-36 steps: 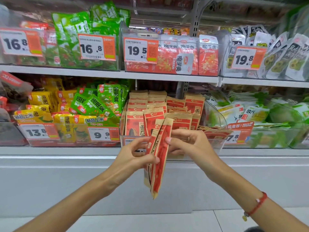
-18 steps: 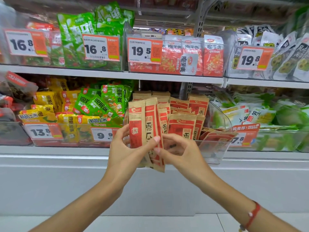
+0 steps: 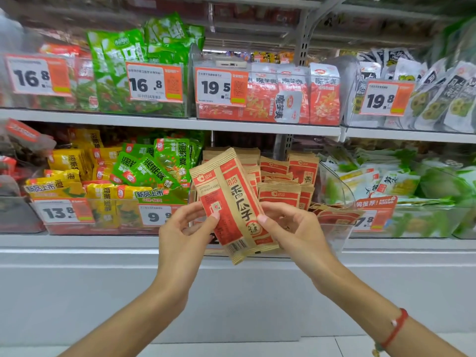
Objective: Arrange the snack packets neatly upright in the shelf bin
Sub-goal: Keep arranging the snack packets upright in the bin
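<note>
I hold a small stack of brown-and-red snack packets [image 3: 231,202] in front of the clear shelf bin [image 3: 334,186], their faces toward me and tilted a little to the left. My left hand [image 3: 185,230] pinches the stack's left edge. My right hand [image 3: 291,228] pinches its right edge. Inside the bin, several more of the same packets [image 3: 291,176] stand upright at the back and middle, and a few packets [image 3: 334,215] lie flat at the front right.
Neighbouring clear bins hold green and yellow packets [image 3: 144,171] on the left and pale green ones [image 3: 386,181] on the right. Price tags hang on the bin fronts. An upper shelf [image 3: 180,122] carries more bins. Below is a white shelf base.
The packets turned from edge-on and hanging low to face-on, and both hands lifted them up in front of the bin. The camera moved closer.
</note>
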The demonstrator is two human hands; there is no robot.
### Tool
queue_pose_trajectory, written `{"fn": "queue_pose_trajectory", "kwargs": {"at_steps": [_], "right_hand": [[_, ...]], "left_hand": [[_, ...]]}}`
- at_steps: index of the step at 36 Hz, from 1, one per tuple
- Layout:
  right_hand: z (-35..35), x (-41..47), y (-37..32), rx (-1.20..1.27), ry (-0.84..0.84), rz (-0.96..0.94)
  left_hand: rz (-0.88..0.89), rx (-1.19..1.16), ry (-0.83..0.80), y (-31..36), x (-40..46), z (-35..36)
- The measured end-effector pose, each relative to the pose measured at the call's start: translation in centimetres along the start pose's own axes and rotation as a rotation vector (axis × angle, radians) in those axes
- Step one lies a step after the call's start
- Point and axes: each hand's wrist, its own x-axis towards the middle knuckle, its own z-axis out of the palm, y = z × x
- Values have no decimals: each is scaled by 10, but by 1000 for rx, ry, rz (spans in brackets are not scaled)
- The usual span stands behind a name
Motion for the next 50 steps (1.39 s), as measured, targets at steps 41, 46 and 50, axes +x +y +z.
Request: {"fn": "queue_pose_trajectory", "kwargs": {"at_steps": [41,46,50], "right_hand": [[-30,-6,-31,-587,134,-737],[-79,-10,-39,-526,405,-696],[-118,-4,-30,-663,603,-690]], "left_hand": [[1039,727,-134,1,4,3],[1117,708,-111,0,14,15],[1116,881,-182,-7,32,28]]}}
